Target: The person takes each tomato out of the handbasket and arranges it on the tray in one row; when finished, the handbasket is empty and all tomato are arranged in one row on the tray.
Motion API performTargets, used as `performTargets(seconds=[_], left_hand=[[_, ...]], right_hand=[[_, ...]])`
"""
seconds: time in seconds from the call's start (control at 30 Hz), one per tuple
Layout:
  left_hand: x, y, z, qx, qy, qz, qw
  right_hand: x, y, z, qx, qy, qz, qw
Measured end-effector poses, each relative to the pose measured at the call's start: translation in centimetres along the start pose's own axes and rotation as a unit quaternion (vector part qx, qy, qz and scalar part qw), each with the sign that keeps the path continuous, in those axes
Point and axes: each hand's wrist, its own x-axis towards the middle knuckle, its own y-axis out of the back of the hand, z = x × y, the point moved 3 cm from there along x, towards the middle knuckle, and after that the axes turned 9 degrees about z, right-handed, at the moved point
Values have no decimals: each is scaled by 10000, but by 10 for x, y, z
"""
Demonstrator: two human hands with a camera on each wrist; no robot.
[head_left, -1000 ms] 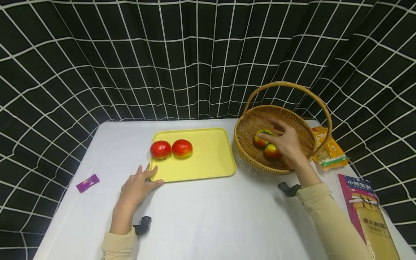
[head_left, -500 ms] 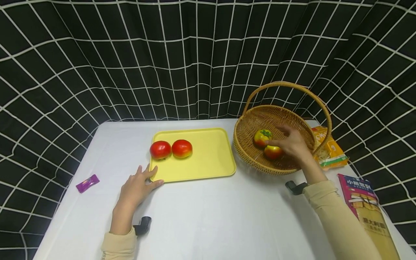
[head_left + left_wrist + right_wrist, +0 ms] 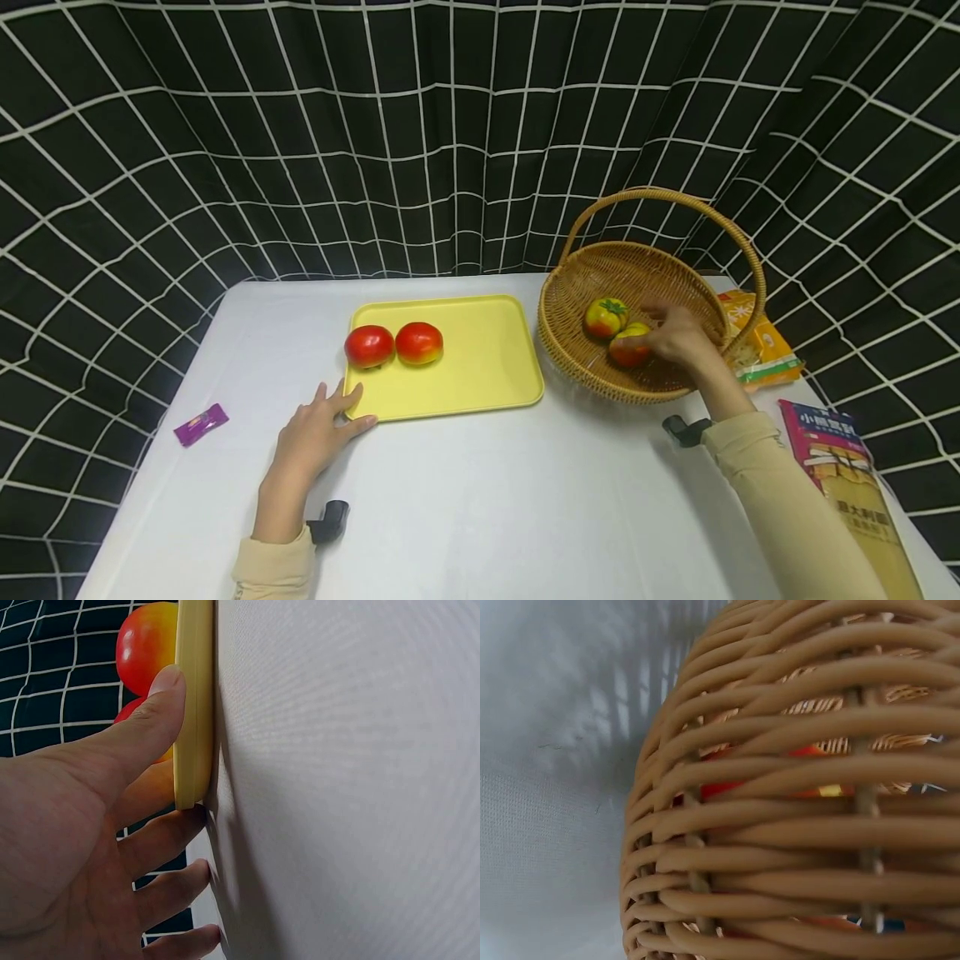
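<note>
A red and yellow tomato-like fruit (image 3: pixel 628 354) lies in the wicker basket (image 3: pixel 581 379). My right hand (image 3: pixel 678 333) is over its right side, thumb across it, the other fingers spread behind; their contact with it is partly hidden. Beside it sits a second such fruit (image 3: pixel 604 318) with a green leafy top. In the right wrist view the basket's woven side (image 3: pixel 802 840) hides the hand. My left hand (image 3: pixel 315 433) rests with spread fingers at the near left corner of the yellow tray (image 3: pixel 465 375), thumb (image 3: pixel 154 716) on its edge. Two red fruits (image 3: pixel 370 346) lie on that tray.
The basket's tall handle (image 3: pixel 738 233) arches over its opening. An orange food packet (image 3: pixel 761 350) is just right of the basket, and a long noodle packet (image 3: pixel 858 492) lies at the right edge. A small purple wrapped packet (image 3: pixel 201 425) lies far left on the white table (image 3: pixel 495 500).
My right hand has shifted right and lowered from the leafy-topped fruit to the nearer fruit, its thumb now across it. My left hand and the tray have stayed in place.
</note>
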Motion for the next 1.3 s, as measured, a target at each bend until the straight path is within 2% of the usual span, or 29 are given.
performTargets(seconds=[0.43, 0.73, 1.3], left_hand=[[1, -2, -1, 3, -1, 13, 10000], [0, -1, 0, 1, -10, 11, 10000], [0, -1, 0, -31, -31, 9, 10000]], right_hand=[[-2, -7, 6, -369, 88, -227, 9990], [-5, -6, 4, -253, 81, -238, 9994], [-16, 12, -19, -86, 369, -192, 9991]])
